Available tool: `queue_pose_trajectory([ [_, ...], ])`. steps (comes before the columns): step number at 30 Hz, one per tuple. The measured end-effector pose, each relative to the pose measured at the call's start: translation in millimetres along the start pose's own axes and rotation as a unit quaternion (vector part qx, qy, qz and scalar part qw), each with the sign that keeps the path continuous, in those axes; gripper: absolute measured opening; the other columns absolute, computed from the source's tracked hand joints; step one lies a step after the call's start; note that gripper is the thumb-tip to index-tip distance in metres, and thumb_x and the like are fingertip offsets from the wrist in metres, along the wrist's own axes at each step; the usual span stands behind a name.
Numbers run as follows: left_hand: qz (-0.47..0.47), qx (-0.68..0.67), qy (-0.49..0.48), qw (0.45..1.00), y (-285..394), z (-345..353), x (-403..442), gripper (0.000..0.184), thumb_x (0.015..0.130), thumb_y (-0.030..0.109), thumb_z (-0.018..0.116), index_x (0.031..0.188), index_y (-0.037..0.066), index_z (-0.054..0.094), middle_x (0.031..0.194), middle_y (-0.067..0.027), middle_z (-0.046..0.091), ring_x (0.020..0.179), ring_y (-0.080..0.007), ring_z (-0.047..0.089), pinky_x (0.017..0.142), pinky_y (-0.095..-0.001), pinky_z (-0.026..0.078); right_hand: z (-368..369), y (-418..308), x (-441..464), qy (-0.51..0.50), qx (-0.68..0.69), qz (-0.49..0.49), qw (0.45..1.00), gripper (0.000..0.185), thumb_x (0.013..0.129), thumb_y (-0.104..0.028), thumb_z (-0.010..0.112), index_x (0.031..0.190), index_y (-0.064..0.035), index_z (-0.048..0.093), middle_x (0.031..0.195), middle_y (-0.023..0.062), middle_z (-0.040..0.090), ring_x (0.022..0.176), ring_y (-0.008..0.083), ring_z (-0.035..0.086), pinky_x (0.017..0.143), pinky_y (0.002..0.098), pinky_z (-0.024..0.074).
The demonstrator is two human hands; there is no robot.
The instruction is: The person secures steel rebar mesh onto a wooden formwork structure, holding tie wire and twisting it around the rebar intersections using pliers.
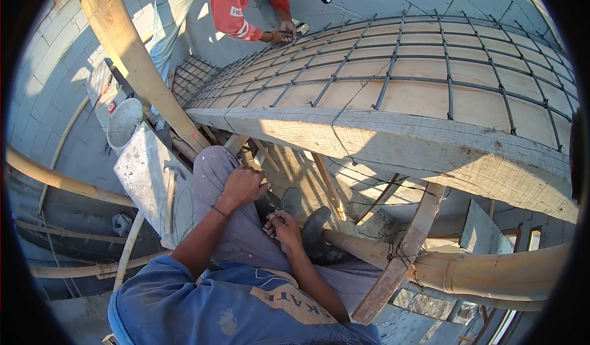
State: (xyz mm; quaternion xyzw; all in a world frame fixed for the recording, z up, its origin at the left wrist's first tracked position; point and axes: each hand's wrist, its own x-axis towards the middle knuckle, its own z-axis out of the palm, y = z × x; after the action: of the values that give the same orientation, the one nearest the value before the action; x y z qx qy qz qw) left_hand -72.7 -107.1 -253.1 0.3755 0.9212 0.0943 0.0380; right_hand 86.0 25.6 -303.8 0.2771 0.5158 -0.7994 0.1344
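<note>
Sitting: one person, purple-grey trousers [212, 166], below a raised timber form. Entries follow.

Left hand [244, 185]: over the knee, fingers curled inward; whether anything is gripped, cannot tell. Right hand [284, 229]: near the lap, apart from the left, fingertips drawn together; any small item between them is too small to tell.

Rebar mesh [396, 62]: crossed bars over plywood, beyond both hands; neither touches it. Bar ends project toward the seated side. Likely fault: a scratch or snagged sleeve, should an arm rise carelessly.

Tie wire [335, 125]: one strand, hanging across the timber edge beam [381, 137]. Likely fault: catching fingers or cloth.

Co-worker's hands [283, 34]: close together at the mesh's far edge. Possible fault: a bar pulled there could jolt the near ends.

Hammer [170, 200], so far as its shape shows: lying loose on a mortar-stained board [141, 170], beside the left thigh. Likely fault: falling, if the leg or elbow nudges the board. Pale basin [123, 123]: at the board's far end, same risk.

Boots [314, 225]: dark, near a bamboo pole [485, 274]. Possible fault: slipping on the rounded surface. Timber brace [399, 253]: bound with wire; a slack binding might let it shift.
</note>
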Motion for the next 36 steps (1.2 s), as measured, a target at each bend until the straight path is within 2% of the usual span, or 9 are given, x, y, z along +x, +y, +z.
queue_pose_trajectory([
  [17,-0.001,-0.007,0.001,1.0,-0.2,-1.4,-1.2,0.035,0.091,0.039,0.062,0.094,0.005,0.072,0.078,-0.0179,0.071,0.081,-0.032,0.07,0.089,-0.0419,0.05,0.8,0.0,0.1,-0.002,-0.012,0.0,1.0,0.014,0.1,-0.011,0.057,0.096,-0.0002,0.064,0.073,0.0079,0.066,0.057,0.0127,0.059,0.051,0.0258,0.0459],
  [25,0.012,0.004,0.004,1.0,-1.2,-2.2,-2.1,0.03,0.089,0.036,0.064,0.093,0.007,0.071,0.079,-0.0147,0.071,0.08,-0.0318,0.07,0.088,-0.0422,0.05,1.7,0.3,0.3,0.003,-0.013,0.002,1.0,0.013,0.099,-0.01,0.057,0.097,0.0009,0.065,0.074,0.0092,0.067,0.056,0.013,0.059,0.051,0.0265,0.0468],
  [36,0.013,-0.006,0.006,1.0,-3.2,2.0,-1.5,0.031,0.09,0.036,0.064,0.095,0.007,0.072,0.079,-0.016,0.071,0.081,-0.0322,0.07,0.088,-0.0432,0.05,1.6,-1.6,-0.8,0.006,-0.014,0.007,1.0,0.013,0.099,-0.01,0.057,0.098,0.001,0.065,0.075,0.0088,0.067,0.057,0.0131,0.06,0.051,0.0265,0.0468],
])
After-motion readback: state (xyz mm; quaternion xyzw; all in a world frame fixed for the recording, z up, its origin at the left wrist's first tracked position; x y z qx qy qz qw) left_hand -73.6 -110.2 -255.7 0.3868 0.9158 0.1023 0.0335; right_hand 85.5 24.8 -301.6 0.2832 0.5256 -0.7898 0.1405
